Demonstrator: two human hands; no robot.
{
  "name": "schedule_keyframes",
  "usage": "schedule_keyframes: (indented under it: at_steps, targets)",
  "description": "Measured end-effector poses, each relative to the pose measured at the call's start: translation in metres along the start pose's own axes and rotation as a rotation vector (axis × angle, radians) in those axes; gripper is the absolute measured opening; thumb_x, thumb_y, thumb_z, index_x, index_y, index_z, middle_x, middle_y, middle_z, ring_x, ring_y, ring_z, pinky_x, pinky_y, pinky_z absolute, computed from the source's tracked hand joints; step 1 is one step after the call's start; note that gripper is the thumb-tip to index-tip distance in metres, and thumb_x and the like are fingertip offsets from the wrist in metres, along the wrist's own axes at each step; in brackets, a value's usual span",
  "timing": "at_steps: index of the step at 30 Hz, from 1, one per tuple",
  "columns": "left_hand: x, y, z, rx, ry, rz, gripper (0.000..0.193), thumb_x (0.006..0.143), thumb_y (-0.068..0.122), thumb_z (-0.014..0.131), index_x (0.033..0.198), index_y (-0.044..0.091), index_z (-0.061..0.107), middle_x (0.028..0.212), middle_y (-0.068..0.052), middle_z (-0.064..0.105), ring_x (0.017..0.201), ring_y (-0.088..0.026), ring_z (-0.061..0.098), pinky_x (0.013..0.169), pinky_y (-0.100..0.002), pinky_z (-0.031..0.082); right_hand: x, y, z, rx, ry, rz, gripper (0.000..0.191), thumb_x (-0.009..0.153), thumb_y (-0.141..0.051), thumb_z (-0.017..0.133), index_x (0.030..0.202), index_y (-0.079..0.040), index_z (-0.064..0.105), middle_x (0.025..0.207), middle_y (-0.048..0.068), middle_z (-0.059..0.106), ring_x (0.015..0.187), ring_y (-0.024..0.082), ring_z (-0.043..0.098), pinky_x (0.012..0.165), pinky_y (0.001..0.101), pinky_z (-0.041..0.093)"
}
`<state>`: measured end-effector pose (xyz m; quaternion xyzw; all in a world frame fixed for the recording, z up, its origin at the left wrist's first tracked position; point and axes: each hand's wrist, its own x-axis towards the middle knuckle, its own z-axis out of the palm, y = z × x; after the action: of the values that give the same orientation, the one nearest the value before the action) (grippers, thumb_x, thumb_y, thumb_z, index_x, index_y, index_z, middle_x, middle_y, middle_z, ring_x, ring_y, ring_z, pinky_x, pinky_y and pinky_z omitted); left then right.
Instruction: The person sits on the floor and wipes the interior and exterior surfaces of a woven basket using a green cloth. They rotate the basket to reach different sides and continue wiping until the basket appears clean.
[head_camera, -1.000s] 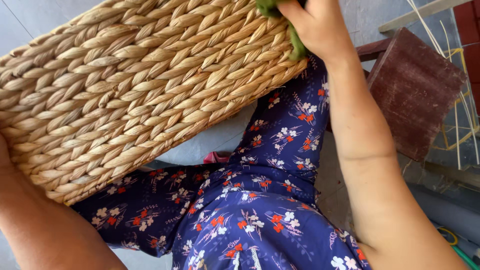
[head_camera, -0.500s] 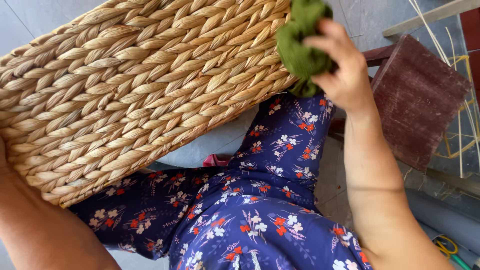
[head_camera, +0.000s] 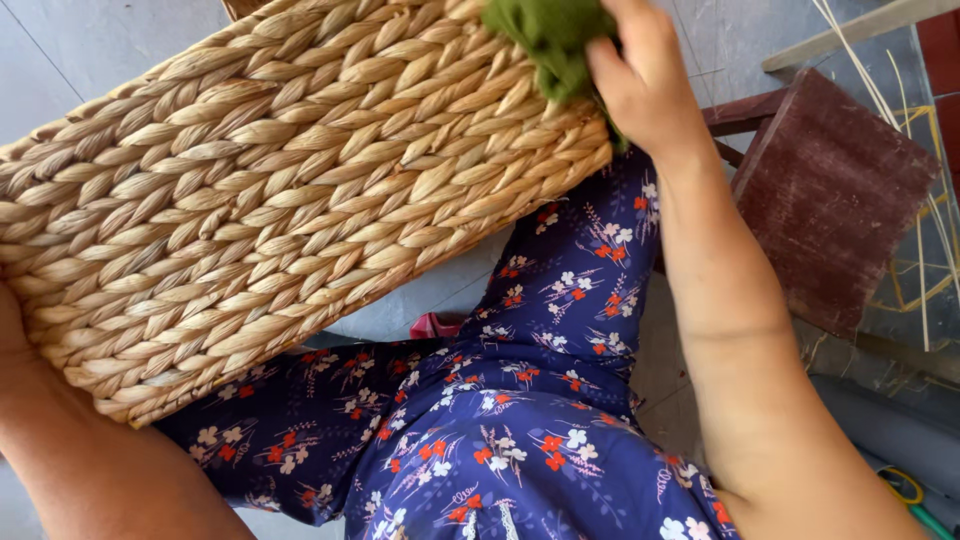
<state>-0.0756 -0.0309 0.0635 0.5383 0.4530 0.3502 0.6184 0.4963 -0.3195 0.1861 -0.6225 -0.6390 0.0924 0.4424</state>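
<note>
The right hand (head_camera: 645, 85) is clenching a green cloth (head_camera: 550, 35), pressing it against the woven basket (head_camera: 290, 200) lying tilted across the lap. The left hand (head_camera: 12, 330) is bracing the near end, its grip hidden. Wiping seems underway; the next stroke needs steady support.

We see a rough, matt woven-fibre basket (head_camera: 290, 200), a soft green cloth (head_camera: 550, 40) at one o'clock, and a worn wooden stool (head_camera: 830, 200).

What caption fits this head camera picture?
Right hand presses a green cloth on a woven basket resting across the lap.
</note>
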Motion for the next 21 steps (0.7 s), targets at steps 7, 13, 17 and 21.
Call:
schedule_keyframes:
  at_steps: [7, 13, 17, 21]
  targets:
    - [0.001, -0.005, -0.004, -0.010, 0.009, 0.012, 0.026, 0.122, 0.018, 0.049, 0.132, -0.002, 0.062, 0.116, -0.005, 0.063, 0.104, -0.012, 0.057, 0.100, -0.028, 0.049, -0.072, -0.059, -0.027, 0.057, -0.084, 0.293, 0.037, 0.099, 0.003, 0.062, 0.135, -0.008, 0.064, 0.136, 0.015, 0.065, 0.129, 0.021, 0.064, 0.114, 0.0292, 0.051]
    - [0.007, -0.014, -0.020, -0.058, -0.009, 0.093, 0.025, 0.122, 0.017, 0.049, 0.132, -0.003, 0.062, 0.116, -0.005, 0.062, 0.104, -0.012, 0.056, 0.099, -0.028, 0.048, -0.060, -0.070, -0.002, -0.110, -0.095, 0.058, 0.039, 0.089, -0.004, 0.077, 0.127, -0.015, 0.070, 0.138, 0.010, 0.063, 0.131, 0.028, 0.059, 0.114, 0.0396, 0.048]
    - [0.016, -0.021, -0.026, -0.158, -0.051, 0.208, 0.025, 0.122, 0.016, 0.049, 0.132, -0.003, 0.062, 0.115, -0.005, 0.061, 0.104, -0.012, 0.055, 0.099, -0.027, 0.047, -0.015, -0.069, 0.025, -0.186, -0.082, -0.092, 0.058, 0.067, -0.011, 0.067, 0.125, -0.009, 0.065, 0.133, 0.014, 0.063, 0.140, 0.044, 0.046, 0.120, 0.0561, 0.037]
    - [0.031, -0.030, -0.013, -0.198, 0.070, 0.268, 0.017, 0.118, 0.010, 0.056, 0.122, -0.004, 0.064, 0.108, -0.004, 0.060, 0.094, -0.013, 0.049, 0.088, -0.029, 0.041, 0.013, -0.094, 0.051, -0.269, -0.375, -0.195, 0.055, 0.082, 0.005, 0.062, 0.133, -0.014, 0.068, 0.141, 0.011, 0.066, 0.149, 0.042, 0.048, 0.127, 0.0511, 0.034]
